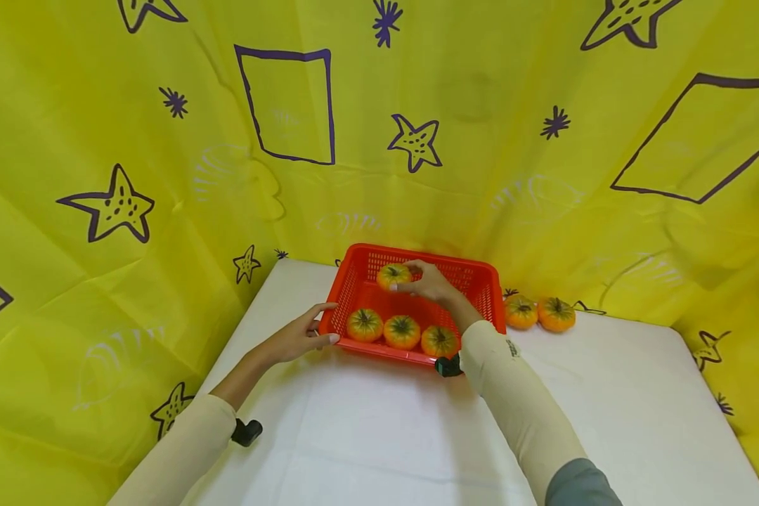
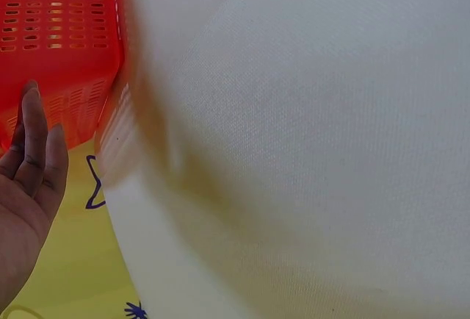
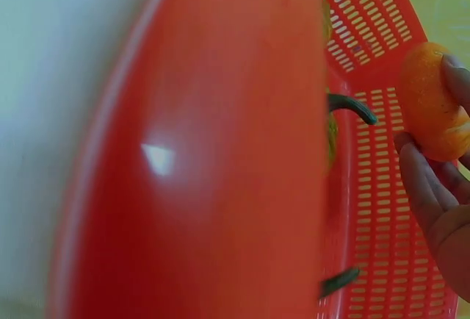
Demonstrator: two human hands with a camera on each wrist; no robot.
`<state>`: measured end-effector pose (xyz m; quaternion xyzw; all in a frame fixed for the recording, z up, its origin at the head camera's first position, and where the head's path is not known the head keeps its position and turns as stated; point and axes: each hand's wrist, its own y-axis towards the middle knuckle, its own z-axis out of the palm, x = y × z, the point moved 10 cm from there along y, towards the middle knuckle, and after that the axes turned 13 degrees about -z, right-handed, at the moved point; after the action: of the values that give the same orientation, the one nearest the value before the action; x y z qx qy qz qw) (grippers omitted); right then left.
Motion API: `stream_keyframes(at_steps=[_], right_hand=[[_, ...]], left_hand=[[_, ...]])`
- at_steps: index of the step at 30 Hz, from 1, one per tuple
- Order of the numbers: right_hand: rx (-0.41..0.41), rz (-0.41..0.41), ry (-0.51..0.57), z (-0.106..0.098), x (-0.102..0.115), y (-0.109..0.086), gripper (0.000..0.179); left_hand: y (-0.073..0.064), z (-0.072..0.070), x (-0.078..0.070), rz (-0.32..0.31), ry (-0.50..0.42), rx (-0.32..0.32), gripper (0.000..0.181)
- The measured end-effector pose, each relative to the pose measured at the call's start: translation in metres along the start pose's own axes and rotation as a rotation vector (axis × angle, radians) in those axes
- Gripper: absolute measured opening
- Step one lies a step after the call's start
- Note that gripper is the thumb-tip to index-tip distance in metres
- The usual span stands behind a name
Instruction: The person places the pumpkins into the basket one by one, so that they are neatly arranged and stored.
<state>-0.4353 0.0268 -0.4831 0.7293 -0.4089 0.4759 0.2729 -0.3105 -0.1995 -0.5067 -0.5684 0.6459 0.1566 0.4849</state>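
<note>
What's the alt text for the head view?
Right hand holds a small orange pumpkin over a red basket; left hand touches its near-left corner. Three more pumpkins line its near side, and two others sit on the white table to the right.

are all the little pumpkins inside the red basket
No, two pumpkins sit on the white table outside the red basket, beside its right end.

A red slotted basket (image 1: 430, 256) stands upright, the left hand (image 1: 299, 337) touching its near left corner; inside, toward the far wall, the right hand (image 1: 430, 282) grips an orange-yellow pumpkin (image 1: 388, 277); three similar stemmed pumpkins (image 1: 401, 332) line the near side; two more (image 1: 556, 315) sit just right, outside.
</note>
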Motion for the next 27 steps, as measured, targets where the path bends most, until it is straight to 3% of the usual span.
stream_keyframes(at_steps=[11,18,27], right_hand=[[0.016,0.014,0.03,0.015,-0.002,0.012,0.074],[0.067,0.044,0.035,0.024,-0.007,0.018,0.071],[0.044,0.053,0.083,0.024,-0.006,0.024,0.07]], left_hand=[[-0.001,0.0,0.0,-0.001,-0.015,0.009,0.078],[-0.001,0.0,0.002,0.003,-0.008,0.008,0.077],[0.0,0.0,0.002,0.009,0.001,0.005,0.076]])
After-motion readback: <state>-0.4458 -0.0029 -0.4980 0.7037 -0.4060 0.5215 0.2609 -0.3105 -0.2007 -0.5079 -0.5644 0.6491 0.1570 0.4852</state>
